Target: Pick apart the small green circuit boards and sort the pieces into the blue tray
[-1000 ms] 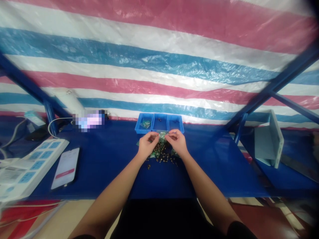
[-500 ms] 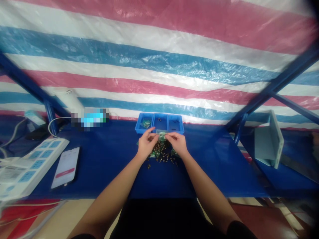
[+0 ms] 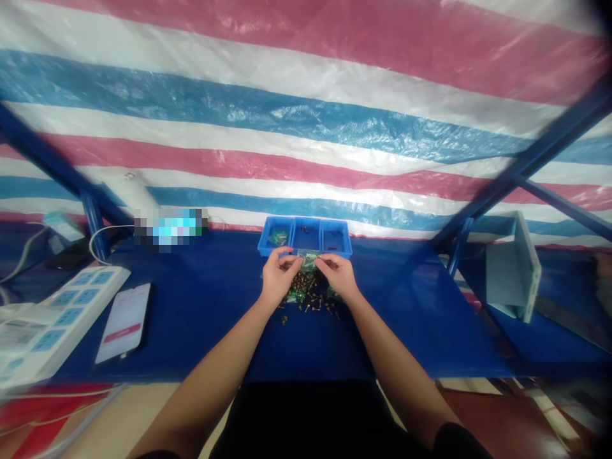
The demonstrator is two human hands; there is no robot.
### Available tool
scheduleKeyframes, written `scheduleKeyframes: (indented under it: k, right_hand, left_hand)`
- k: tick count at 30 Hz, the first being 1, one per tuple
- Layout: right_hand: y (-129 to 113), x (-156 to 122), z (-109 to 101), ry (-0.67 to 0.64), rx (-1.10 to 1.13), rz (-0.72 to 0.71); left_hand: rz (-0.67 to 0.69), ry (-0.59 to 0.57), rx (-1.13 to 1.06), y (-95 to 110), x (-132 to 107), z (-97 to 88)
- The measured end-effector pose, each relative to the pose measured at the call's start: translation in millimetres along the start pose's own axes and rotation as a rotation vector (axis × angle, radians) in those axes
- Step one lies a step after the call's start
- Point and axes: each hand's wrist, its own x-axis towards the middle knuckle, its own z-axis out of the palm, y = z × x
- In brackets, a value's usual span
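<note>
My left hand and my right hand meet over the blue table, both pinching a small clear green bag between their fingertips. Beneath the hands lies a pile of small brass and dark parts and more little green bags. Just behind them stands a blue tray with three compartments; the left one holds a green bag, the others a few dark bits.
A phone lies at the left, beside a white power strip with cables. A pale blue box stands at the right past a blue frame post. A striped tarp hangs behind.
The hands have drawn closer together on the little bag and sunk slightly toward the pile. The left fingers, spread half a second ago, are now pinched.
</note>
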Motion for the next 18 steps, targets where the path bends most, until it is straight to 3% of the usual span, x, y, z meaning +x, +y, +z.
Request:
scheduleKeyframes:
  k: [4, 13, 18]
  right_hand:
    - [-2.4, 0.1, -1.2, 0.011, 0.017, -0.054]
    - [-0.7, -0.5, 0.4, -0.122, 0.190, 0.054]
    - [-3.0, -0.6, -1.7, -0.107, 0.158, 0.035]
  left_hand:
    - [0.039, 0.006, 0.029, 1.0, -1.3, -0.1]
    - [0.056, 0.004, 0.145, -6.6, 0.7, -3.2]
    - [0.119, -0.098, 0.134, -0.7, -2.0, -6.0]
